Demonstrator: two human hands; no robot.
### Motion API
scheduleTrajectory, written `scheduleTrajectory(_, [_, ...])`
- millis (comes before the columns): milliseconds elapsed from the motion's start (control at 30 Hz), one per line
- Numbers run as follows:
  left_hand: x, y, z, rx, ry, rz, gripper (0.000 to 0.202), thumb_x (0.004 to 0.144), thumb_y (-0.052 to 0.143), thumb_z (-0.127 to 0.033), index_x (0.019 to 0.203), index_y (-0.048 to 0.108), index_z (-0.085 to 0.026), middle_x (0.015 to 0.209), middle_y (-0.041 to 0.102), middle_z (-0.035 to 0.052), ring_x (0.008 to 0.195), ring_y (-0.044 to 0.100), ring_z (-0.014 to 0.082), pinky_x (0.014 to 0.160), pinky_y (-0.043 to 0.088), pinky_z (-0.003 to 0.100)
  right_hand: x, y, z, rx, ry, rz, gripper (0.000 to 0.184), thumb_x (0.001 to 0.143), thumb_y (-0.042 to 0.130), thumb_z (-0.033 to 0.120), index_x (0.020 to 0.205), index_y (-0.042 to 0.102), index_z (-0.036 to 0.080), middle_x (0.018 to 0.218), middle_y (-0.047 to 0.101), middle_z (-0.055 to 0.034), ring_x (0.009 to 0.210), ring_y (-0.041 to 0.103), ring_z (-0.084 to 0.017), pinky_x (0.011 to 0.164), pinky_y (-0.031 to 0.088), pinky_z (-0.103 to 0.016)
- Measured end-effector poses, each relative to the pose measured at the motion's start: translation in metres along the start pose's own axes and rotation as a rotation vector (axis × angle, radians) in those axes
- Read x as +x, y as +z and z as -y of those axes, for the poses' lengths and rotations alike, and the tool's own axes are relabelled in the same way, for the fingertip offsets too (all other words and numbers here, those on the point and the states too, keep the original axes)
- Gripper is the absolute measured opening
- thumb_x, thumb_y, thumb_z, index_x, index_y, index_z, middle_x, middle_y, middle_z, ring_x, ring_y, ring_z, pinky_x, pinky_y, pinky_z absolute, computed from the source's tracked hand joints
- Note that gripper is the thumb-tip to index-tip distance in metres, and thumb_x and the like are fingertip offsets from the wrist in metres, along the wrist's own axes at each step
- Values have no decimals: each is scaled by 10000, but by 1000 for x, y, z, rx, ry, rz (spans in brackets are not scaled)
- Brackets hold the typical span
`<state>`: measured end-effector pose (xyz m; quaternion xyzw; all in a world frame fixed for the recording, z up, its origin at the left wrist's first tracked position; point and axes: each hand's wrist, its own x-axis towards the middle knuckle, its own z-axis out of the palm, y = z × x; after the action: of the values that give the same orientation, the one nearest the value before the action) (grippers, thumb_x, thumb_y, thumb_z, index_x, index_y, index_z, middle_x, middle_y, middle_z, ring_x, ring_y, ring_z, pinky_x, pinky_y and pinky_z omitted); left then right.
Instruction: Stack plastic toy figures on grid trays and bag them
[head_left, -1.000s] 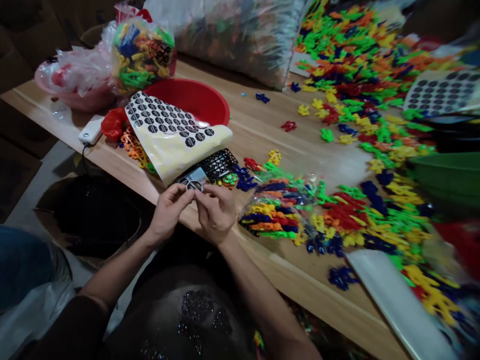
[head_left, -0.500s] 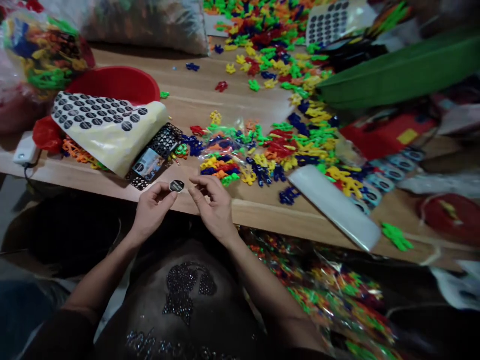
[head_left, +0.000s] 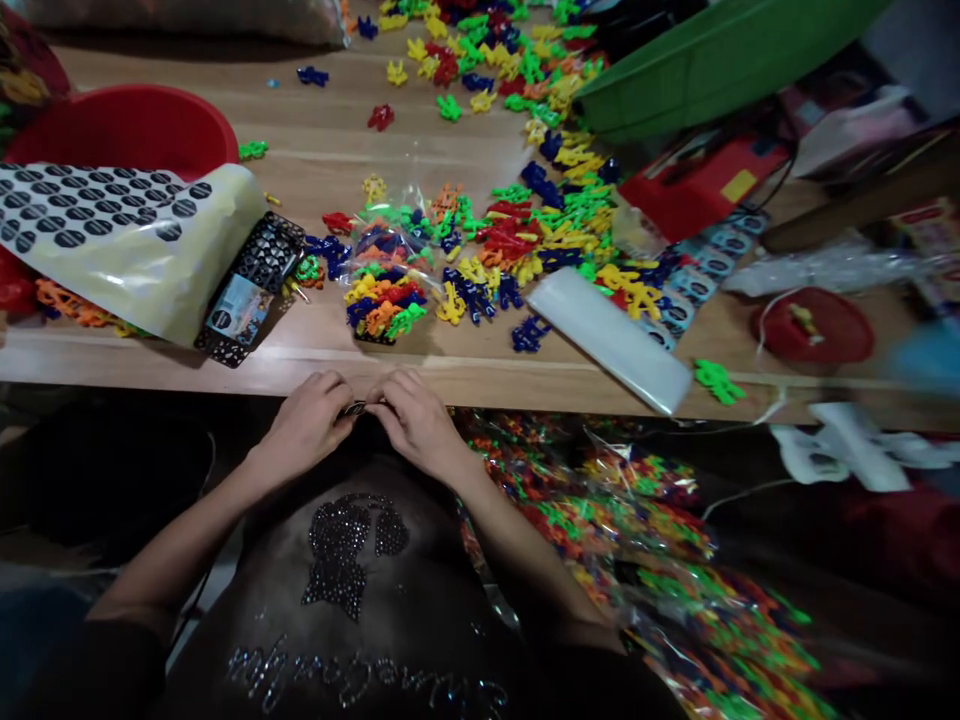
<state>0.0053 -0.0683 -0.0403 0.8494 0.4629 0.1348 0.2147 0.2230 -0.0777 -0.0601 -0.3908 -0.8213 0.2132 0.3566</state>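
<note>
Close together at the table's front edge are my left hand [head_left: 309, 425] and my right hand [head_left: 420, 422], fingers pinched. Between their fingertips a small black sticker [head_left: 355, 408] shows, seen nearly edge-on. Left of them a sheet of black octagonal stickers [head_left: 199, 255], its corner curled to a yellowish back, lies against a red basin [head_left: 157, 125]. A black perforated piece with a printed label [head_left: 240, 308] sits by the sheet. Just beyond my hands a clear plastic bag [head_left: 386, 285] holds small coloured plastic figures.
Loose coloured figures [head_left: 517, 235] spread across the wooden table [head_left: 300, 140]. A pale flat packet [head_left: 611, 340] lies right of my hands. Farther right are a green tray [head_left: 720, 70], a red box [head_left: 705, 185] and a red round lid [head_left: 814, 325]. Filled bags [head_left: 600, 530] stand below the table edge.
My right hand has closed in on the sticker, which was flat in my left fingers, and both hands now meet at it. They are nearer my body, and the view has shifted right.
</note>
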Motion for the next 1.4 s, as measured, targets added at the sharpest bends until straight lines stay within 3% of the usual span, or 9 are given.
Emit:
scheduleTrajectory(200, [12, -4, -6, 12, 36, 87, 108, 919, 646, -98, 964, 663, -195, 1058, 666, 80, 1031, 630, 271, 921, 550, 416, -7, 1, -6, 147, 96, -44, 100, 1077, 548, 206, 1128, 630, 235, 1100, 651, -90, 1061, 623, -251, 911, 552, -413])
scheduleTrajectory(300, [19, -5, -4, -52, 23, 102, 86, 915, 667, -116, 953, 681, -192, 1049, 680, 71, 1023, 644, 258, 921, 550, 401, -6, 4, -11, 167, 135, -67, 107, 1061, 568, 211, 998, 651, 231, 987, 673, -70, 978, 631, -242, 875, 536, -398])
scheduleTrajectory(500, [46, 14, 18, -436, -213, -181, 44, 860, 752, -228, 839, 723, -202, 857, 717, 8, 810, 671, 185, 734, 524, 298, 3, 30, -38, 407, 469, -297, 192, 962, 659, 391, 880, 649, 217, 810, 659, -5, 723, 585, -164, 679, 477, -301])
scheduleTrajectory(633, [72, 41, 31, -455, -267, -321, 53, 886, 712, -236, 870, 741, -194, 899, 736, 21, 821, 676, 176, 751, 536, 293, 14, 52, -55, 542, 622, -478, 341, 899, 683, 556, 874, 630, 220, 774, 638, 11, 668, 566, -141, 641, 483, -272])
scheduleTrajectory(733, [87, 59, 38, -453, -295, -397, 61, 889, 711, -223, 862, 756, -192, 900, 740, 31, 817, 676, 180, 762, 538, 305, 21, 62, -62, 511, 652, -572, 332, 875, 664, 554, 861, 626, 225, 753, 650, 12, 656, 574, -144, 637, 496, -271])
scheduleTrajectory(1067, [101, 80, 53, -464, -318, -531, 36, 867, 773, -186, 849, 795, -208, 881, 765, 28, 834, 710, 198, 816, 567, 332, 31, 70, -73, 412, 726, -618, 179, 904, 656, 397, 865, 650, 222, 759, 715, 3, 683, 665, -167, 685, 539, -291])
scheduleTrajectory(1400, [102, 86, 51, -463, -280, -616, 79, 892, 762, -172, 833, 775, -223, 873, 758, 15, 828, 702, 184, 805, 566, 312, 34, 73, -77, 378, 770, -650, 170, 908, 666, 390, 877, 677, 223, 775, 742, 1, 700, 676, -167, 701, 547, -293])
